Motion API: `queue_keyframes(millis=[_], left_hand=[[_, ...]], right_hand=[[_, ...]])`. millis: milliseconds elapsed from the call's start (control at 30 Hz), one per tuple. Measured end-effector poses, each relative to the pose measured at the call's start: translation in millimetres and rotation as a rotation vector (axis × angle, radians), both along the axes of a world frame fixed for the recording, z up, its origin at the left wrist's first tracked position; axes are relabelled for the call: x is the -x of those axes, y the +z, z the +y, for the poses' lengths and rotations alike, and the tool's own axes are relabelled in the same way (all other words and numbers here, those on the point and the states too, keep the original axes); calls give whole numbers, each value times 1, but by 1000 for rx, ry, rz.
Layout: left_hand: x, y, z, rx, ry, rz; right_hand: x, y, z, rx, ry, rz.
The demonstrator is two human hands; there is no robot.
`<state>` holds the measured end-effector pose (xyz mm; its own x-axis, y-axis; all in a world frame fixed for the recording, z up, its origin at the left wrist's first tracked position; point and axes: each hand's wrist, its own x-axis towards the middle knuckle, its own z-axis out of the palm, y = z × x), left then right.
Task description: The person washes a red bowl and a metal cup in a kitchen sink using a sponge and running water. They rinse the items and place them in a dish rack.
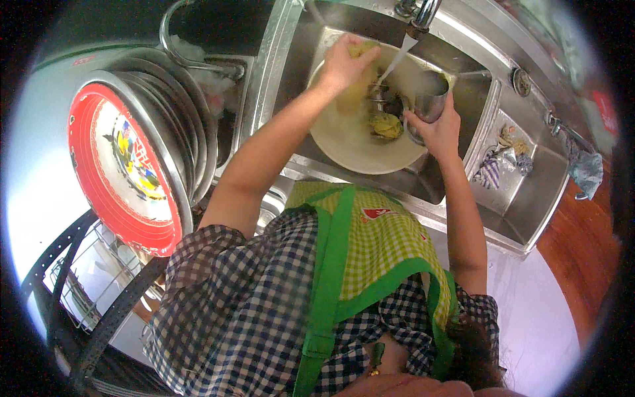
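A wide pale basin (pixel 347 154) sits in the stainless steel sink (pixel 439 181). Above the basin's far left side, my left hand (pixel 347 62) pinches a small yellow-green piece (pixel 363 48), perhaps a sponge. My right hand (pixel 441 134) grips a metal cup (pixel 432 97) over the basin's right side, its mouth tilted upward. Between my hands, water (pixel 397 62) runs from the chrome faucet (pixel 422 22) into the basin. Shiny metal items (pixel 378 97) and a crumpled yellow-green cloth or sponge (pixel 387 126) lie in the basin. A hazy blur hides some detail there.
Left of the sink, a red-rimmed enamel tray (pixel 84 149) stands on edge against several metal trays or basins (pixel 191 124). Scraps and a striped wrapper (pixel 488 168) lie in the shallow right compartment (pixel 526 198). A wire rack (pixel 84 288) stands at lower left.
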<state>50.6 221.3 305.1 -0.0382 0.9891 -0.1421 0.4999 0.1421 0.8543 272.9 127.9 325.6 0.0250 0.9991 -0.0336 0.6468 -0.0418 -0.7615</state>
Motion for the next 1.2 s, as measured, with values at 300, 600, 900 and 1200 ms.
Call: queue_keyframes(millis=[300,600,900,1200], left_hand=[[13,-5,-15,165,-223,-77],[-18,77,52,-85,-861,344],[-44,72,41,-279,-723,449],[-46,68,39,-309,-786,421]], right_hand=[[33,-26,45,40,157,399],[30,-26,73,406,520,608],[2,-7,66,460,356,557],[0,-9,50,415,289,475]])
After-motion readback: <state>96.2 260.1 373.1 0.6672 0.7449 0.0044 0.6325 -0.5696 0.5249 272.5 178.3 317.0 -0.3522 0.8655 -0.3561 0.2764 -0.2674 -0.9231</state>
